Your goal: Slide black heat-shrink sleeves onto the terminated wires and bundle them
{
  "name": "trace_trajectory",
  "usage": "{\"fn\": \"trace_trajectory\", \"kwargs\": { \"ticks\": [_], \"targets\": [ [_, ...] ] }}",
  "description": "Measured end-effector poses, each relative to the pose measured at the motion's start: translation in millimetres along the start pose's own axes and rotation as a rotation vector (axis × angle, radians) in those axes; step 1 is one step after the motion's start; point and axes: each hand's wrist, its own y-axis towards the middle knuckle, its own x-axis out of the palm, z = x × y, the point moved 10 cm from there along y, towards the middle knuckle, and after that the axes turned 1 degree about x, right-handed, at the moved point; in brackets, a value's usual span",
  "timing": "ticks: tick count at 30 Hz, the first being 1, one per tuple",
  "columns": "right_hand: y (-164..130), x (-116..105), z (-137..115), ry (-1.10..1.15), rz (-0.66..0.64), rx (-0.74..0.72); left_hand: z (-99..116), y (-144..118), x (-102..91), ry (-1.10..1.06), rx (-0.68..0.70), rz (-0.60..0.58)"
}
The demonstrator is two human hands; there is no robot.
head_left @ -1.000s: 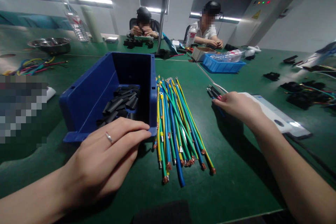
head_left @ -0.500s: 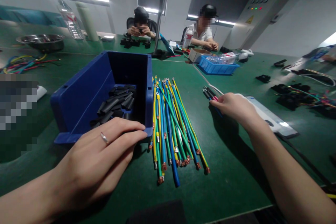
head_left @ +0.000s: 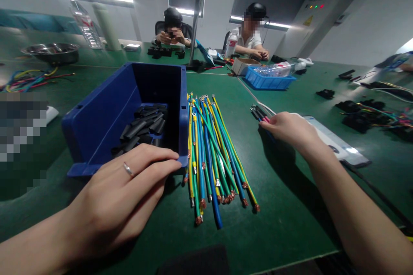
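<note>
A bundle of yellow, green and blue wires lies lengthwise on the green table, with stripped copper ends toward me and ring terminals on several far ends. On its left stands a deep blue bin holding black tubing pieces. My left hand, a ring on one finger, closes its fingers at the bin's near right corner; the thumb is hidden. To the right of the bundle, my right hand pinches a few short wires with black sleeves, red and blue parts and metal tips, low over the table.
Beside my right hand lies a white and grey flat device with a cable. A light blue basket holds plastic bottles. Black parts and thin wires lie at far right, a metal bowl at far left. Two people sit across the table.
</note>
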Motion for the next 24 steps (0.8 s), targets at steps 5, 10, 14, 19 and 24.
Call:
{"fn": "trace_trajectory", "kwargs": {
  "ticks": [5, 10, 14, 19, 24],
  "targets": [
    [1.5, 0.4, 0.3, 0.001, -0.003, -0.008, -0.1, -0.3, 1.1, -0.005, 0.005, -0.002],
    [1.4, 1.8, 2.9, 0.003, -0.008, 0.015, 0.2, 0.2, 1.2, -0.011, 0.009, -0.005],
    [0.2, 1.4, 3.7, 0.01, -0.01, 0.029, 1.7, 0.0, 1.9, 0.0, 0.017, -0.01],
    [-0.9, 1.2, 4.4, 0.013, -0.008, 0.037, 0.7, -1.7, 3.2, 0.008, 0.014, -0.031],
    [-1.5, 0.9, 4.9, 0.013, -0.009, 0.047, 0.5, -3.6, 3.9, 0.073, 0.071, -0.071]
  ]
}}
